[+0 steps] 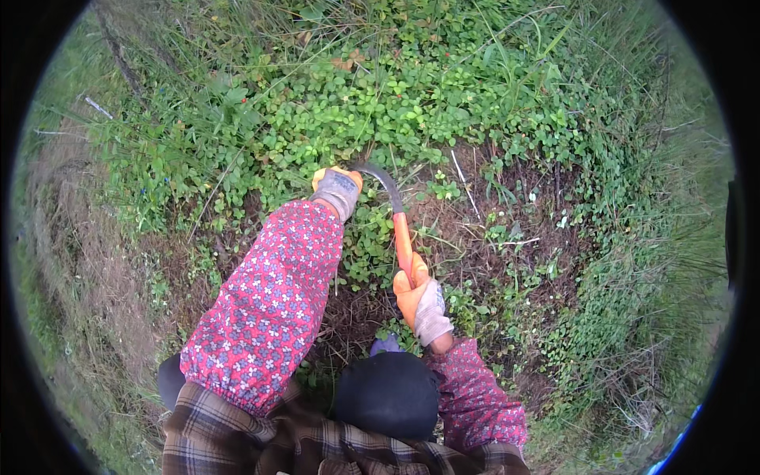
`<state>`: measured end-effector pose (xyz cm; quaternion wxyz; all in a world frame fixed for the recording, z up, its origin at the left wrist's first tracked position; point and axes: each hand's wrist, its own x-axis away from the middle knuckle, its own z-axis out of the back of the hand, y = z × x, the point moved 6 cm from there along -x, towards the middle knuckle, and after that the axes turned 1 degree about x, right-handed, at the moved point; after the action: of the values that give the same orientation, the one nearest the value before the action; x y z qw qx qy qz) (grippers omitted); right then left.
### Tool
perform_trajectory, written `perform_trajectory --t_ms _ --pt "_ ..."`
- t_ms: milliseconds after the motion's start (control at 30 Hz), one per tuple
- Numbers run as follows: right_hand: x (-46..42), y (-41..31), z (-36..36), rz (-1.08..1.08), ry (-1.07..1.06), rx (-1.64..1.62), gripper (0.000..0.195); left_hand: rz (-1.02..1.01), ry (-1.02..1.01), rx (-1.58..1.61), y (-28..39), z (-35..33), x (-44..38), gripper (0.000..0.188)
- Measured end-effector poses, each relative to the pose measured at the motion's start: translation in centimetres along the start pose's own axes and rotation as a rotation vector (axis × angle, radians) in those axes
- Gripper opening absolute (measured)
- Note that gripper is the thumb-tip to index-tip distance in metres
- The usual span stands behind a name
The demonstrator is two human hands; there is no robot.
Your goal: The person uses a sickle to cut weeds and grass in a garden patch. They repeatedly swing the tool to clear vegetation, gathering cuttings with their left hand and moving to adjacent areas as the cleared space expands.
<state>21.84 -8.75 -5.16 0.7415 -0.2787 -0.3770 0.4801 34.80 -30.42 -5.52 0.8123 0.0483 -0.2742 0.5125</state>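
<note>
My right hand (420, 300), in an orange-coated work glove, grips the orange handle (402, 240) of a sickle. The sickle's curved steel blade (386, 181) arcs up and to the left, and its tip end passes close by my left hand (337, 189). That hand wears a matching glove and reaches down into low green leafy plants (374, 228). Its fingers curl away from view, so whatever they hold is hidden. Red flowered sleeve covers (273, 297) are on both forearms.
Dense three-leaflet ground plants (386, 107) with a few small red berries spread ahead. Dry litter and bare soil (439, 214) lie right of the blade, with a pale thin stick (465, 183). Tall grass (683, 249) stands at right. My dark-clad knee (386, 395) and a purple shoe (387, 344) are below.
</note>
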Motion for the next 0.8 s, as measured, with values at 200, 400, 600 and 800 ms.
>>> perform_trajectory --t_ms 200,400,600,800 --pt "6.4 5.0 1.5 0.045 0.015 0.002 0.059 -0.301 0.049 0.048 0.1 -2.1 1.8 0.025" --pt "4.3 2.7 2.3 0.108 -0.066 -0.029 0.057 -0.242 -0.106 0.298 -4.1 -9.3 10.5 0.013" --pt "5.3 4.1 -0.3 0.034 -0.132 -0.057 0.055 -0.179 -0.091 0.355 0.2 -7.1 14.6 0.02" --pt "7.5 7.3 0.1 0.001 -0.188 -0.094 0.06 -0.306 0.157 0.129 2.8 -2.2 11.4 0.068"
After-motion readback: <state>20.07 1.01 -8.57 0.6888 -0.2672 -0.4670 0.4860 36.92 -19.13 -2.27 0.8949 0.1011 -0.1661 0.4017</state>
